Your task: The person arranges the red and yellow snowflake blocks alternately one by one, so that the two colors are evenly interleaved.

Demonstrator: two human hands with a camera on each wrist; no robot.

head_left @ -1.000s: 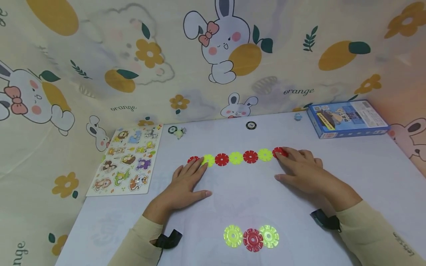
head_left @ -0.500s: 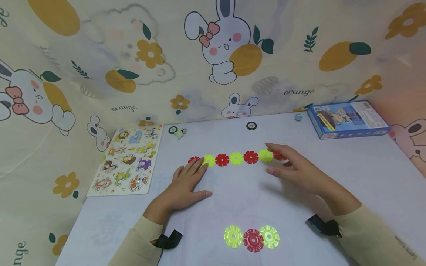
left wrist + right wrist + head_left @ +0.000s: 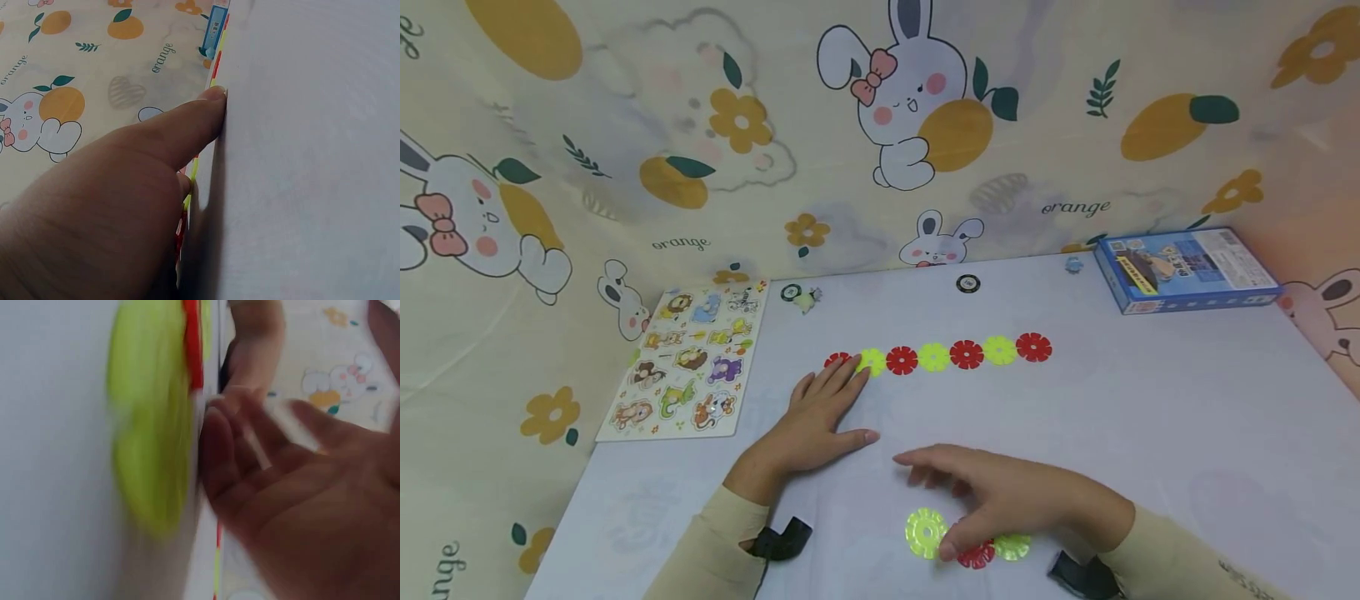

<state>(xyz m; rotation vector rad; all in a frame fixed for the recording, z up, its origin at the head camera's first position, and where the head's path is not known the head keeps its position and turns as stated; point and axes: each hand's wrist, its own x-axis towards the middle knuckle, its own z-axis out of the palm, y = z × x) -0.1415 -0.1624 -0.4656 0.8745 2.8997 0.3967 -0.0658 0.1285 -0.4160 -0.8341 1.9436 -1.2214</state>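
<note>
A row of alternating red and yellow-green notched plastic discs [image 3: 966,354] runs across the white table, ending at the right in a red disc [image 3: 1033,347]. On its left end rests my left hand [image 3: 816,417], fingers straight and thumb spread; they partly hide the last discs. My right hand [image 3: 1018,492] hovers over a second group near the front, fingers loosely bent, holding nothing. That group has a yellow-green disc [image 3: 922,530], a partly covered red disc [image 3: 976,556] and another yellow-green disc [image 3: 1013,547]. The right wrist view shows yellow-green discs [image 3: 150,444] blurred beside the hand.
An animal picture board [image 3: 688,362] lies at the left. A blue box [image 3: 1187,271] sits at the back right, near a small blue figure [image 3: 1073,264]. Along the back edge are a black round token [image 3: 967,284] and a small greenish figure [image 3: 807,301]. Patterned cloth hangs behind.
My right hand has left the red disc at the row's right end and moved toward me and left, over the front group. My left hand has stayed in place.
</note>
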